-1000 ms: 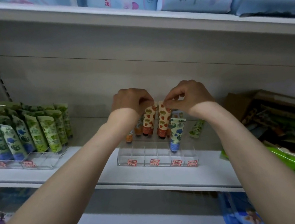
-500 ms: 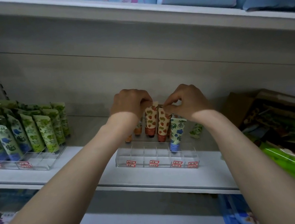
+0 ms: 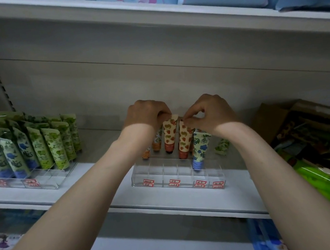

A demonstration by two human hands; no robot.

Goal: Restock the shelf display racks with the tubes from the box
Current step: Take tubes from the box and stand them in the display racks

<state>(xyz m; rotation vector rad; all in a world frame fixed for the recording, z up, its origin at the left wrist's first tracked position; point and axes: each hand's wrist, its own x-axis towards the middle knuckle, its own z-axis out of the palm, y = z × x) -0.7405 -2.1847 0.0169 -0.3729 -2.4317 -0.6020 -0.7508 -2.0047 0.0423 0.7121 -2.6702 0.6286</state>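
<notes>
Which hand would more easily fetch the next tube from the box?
Probably the right hand: the box sits on its side of the rack; the left hand would have to cross over.

front row of the clear rack (image 3: 178,179), frame centre, is open from above. back rows blocked by strawberry tubes (image 3: 169,134), a blue-flower tube (image 3: 198,149) and 2 hands: left hand (image 3: 147,114) and right hand (image 3: 211,112) grip the tube tops. bare shelf strip (image 3: 101,146) runs between this rack and the packed green-tube rack (image 3: 35,147) at left. cardboard box (image 3: 299,125) crowds the right edge. upper shelf (image 3: 145,19) caps headroom.
</notes>
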